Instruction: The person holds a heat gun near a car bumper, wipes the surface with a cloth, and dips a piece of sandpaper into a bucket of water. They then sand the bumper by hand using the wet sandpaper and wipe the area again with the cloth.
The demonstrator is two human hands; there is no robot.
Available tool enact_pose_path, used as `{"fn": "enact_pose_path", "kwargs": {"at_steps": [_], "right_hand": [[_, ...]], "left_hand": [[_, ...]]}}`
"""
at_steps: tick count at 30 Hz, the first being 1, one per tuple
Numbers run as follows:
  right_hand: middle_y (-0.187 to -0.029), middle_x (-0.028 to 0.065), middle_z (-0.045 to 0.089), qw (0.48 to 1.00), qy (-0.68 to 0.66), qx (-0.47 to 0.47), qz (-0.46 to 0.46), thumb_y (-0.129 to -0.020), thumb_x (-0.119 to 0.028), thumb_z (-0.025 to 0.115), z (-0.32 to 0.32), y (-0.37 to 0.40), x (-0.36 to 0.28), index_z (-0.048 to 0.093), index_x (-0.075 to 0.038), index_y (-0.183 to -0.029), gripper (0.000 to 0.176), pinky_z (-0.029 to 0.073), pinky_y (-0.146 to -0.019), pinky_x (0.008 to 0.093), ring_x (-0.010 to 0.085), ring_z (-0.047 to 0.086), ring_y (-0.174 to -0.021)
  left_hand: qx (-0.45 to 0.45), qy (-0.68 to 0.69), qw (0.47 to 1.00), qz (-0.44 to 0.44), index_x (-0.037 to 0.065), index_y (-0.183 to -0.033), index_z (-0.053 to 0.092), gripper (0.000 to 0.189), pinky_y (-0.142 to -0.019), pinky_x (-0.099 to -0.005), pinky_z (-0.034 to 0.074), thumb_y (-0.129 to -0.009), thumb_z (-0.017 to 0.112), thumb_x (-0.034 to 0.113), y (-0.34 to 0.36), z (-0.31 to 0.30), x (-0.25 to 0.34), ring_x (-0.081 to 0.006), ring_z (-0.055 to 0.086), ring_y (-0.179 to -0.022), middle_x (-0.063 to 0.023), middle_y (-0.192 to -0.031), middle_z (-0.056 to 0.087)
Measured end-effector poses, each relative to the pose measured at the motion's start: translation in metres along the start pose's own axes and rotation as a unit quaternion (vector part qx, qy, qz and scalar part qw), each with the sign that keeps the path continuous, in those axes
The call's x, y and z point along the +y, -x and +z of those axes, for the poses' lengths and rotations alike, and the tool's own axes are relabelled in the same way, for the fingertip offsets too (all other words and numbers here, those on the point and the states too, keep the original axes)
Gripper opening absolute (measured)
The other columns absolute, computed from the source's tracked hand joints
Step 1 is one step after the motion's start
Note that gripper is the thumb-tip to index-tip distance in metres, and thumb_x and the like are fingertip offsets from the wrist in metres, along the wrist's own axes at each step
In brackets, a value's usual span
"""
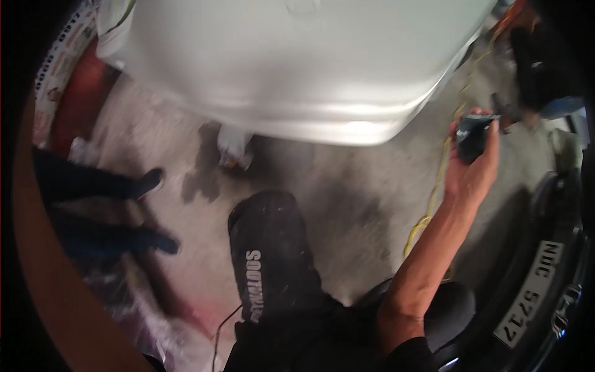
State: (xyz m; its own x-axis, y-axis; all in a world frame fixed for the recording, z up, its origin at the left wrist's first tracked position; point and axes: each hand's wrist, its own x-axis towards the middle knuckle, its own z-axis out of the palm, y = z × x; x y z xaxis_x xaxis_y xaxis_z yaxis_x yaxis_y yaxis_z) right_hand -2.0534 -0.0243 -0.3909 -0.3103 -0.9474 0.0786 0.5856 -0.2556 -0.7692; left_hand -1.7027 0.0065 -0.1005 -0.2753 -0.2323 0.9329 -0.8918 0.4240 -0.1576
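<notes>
Pale glossy panel (291, 68) above stained concrete floor (347, 229), yellow cord (441, 170) trailing.

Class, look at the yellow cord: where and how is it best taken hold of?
Pinch the yellow cord at its looped stretch, probably from above, on the side away from the right forearm. It is thin and lies low along the floor, so fingers should close across it.

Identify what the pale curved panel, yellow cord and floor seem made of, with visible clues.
Pale curved panel: painted metal or plastic, glossy; smooth highlights show.
Yellow cord: fibre or plastic, finish unclear; it bends into a loop.
Floor: probably concrete, matt; stained grey.
</notes>
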Motion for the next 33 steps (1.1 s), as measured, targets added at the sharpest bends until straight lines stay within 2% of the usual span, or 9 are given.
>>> {"fn": "enact_pose_path", "kwargs": {"at_steps": [6,10,13,14,16,19,22,28,33], "right_hand": [[-0.125,0.022,0.072,0.978,-0.044,0.168,0.116,-0.111,-0.02,0.056,-0.063,-0.054,0.087,0.057,0.004,-0.134,0.033,0.063,-0.095,0.0484,0.0316,0.073,-0.111],[-0.126,0.0255,0.07,0.949,-0.159,0.248,0.116,-0.111,-0.014,0.051,-0.11,-0.028,0.07,0.055,0.007,-0.131,0.03,0.063,-0.095,0.0515,0.037,0.073,-0.111],[-0.128,0.0259,0.069,0.941,-0.245,0.191,0.132,-0.107,-0.01,0.055,-0.179,-0.042,0.105,0.055,0.009,-0.136,0.035,0.061,-0.1,0.0527,0.0387,0.071,-0.115],[-0.128,0.0254,0.069,0.935,-0.283,0.15,0.15,-0.105,-0.011,0.058,-0.183,-0.038,0.115,0.056,0.009,-0.136,0.037,0.061,-0.101,0.0524,0.0378,0.07,-0.116],[-0.104,0.0139,0.07,0.927,-0.193,0.23,0.225,-0.097,-0.015,0.07,-0.122,-0.023,0.062,0.066,0.002,-0.111,0.022,0.063,-0.071,0.0457,0.0291,0.072,-0.089],[-0.099,0.0131,0.068,0.94,-0.237,0.176,0.172,-0.096,-0.009,0.068,-0.1,-0.085,0.055,0.064,0.003,-0.105,0.015,0.06,-0.069,0.0422,0.027,0.069,-0.084],[-0.096,0.0116,0.068,0.941,-0.292,0.111,0.134,-0.098,-0.015,0.071,-0.07,-0.107,0.035,0.063,0.002,-0.103,0.019,0.058,-0.073,0.0401,0.0239,0.069,-0.084],[-0.129,0.0227,0.07,0.987,-0.134,0.077,0.044,-0.102,-0.012,0.066,-0.163,-0.091,0.036,0.064,0.007,-0.134,0.038,0.058,-0.106,0.0512,0.033,0.068,-0.12],[-0.124,0.0102,0.073,0.988,-0.049,0.141,0.05,-0.097,-0.011,0.079,-0.117,-0.026,0.063,0.069,-0.001,-0.131,0.037,0.057,-0.099,0.039,0.0219,0.07,-0.11]], "left_hand": [[-0.102,0.017,0.985,-0.138,0.003,-0.11,0.068,0.029,-0.077,-0.0489,0.06,-0.087,0.075,0.019,0.084,0.019,0.088,-0.04,0.076,-0.086,-0.0185,-0.087,0.074],[-0.228,0.16,0.918,-0.281,0.002,-0.112,0.066,0.031,-0.076,-0.0488,0.06,-0.088,0.076,0.019,0.179,0.08,0.236,-0.0406,0.075,-0.085,-0.0186,-0.086,0.073],[-0.661,0.071,0.678,-0.313,0.005,-0.108,0.072,0.03,-0.079,-0.0481,0.059,-0.083,0.078,0.021,0.365,0.125,0.368,-0.0419,0.075,-0.091,-0.0217,-0.096,0.076],[-0.848,0.157,0.47,-0.185,0.009,-0.099,0.076,0.021,-0.072,-0.0507,0.057,-0.084,0.074,0.022,0.447,0.123,0.412,-0.0446,0.073,-0.084,-0.0229,-0.092,0.075],[-0.721,0.32,0.548,-0.278,0.005,-0.084,0.076,0.022,-0.072,-0.0496,0.055,-0.094,0.065,0.022,0.497,0.043,0.517,-0.0394,0.073,-0.082,-0.0235,-0.097,0.077],[-0.646,0.457,0.37,-0.486,0.006,-0.116,0.077,0.032,-0.1,-0.0473,0.053,-0.103,0.061,0.03,0.441,0.042,0.532,-0.0331,0.069,-0.116,-0.0244,-0.128,0.073],[-0.856,0.375,0.35,-0.067,0.012,-0.119,0.079,0.031,-0.1,-0.0496,0.055,-0.099,0.063,0.03,0.409,0.105,0.515,-0.0317,0.072,-0.114,-0.0176,-0.123,0.076],[-0.86,0.394,0.325,-0.004,0.018,-0.106,0.084,0.022,-0.081,-0.0466,0.058,-0.094,0.07,0.029,0.405,0.068,0.51,-0.0285,0.076,-0.098,-0.0076,-0.104,0.08],[-0.831,0.403,0.346,0.164,0.02,-0.098,0.087,0.016,-0.068,-0.0442,0.06,-0.088,0.075,0.024,0.328,0.032,0.445,-0.0254,0.079,-0.088,-0.0022,-0.092,0.082]]}}
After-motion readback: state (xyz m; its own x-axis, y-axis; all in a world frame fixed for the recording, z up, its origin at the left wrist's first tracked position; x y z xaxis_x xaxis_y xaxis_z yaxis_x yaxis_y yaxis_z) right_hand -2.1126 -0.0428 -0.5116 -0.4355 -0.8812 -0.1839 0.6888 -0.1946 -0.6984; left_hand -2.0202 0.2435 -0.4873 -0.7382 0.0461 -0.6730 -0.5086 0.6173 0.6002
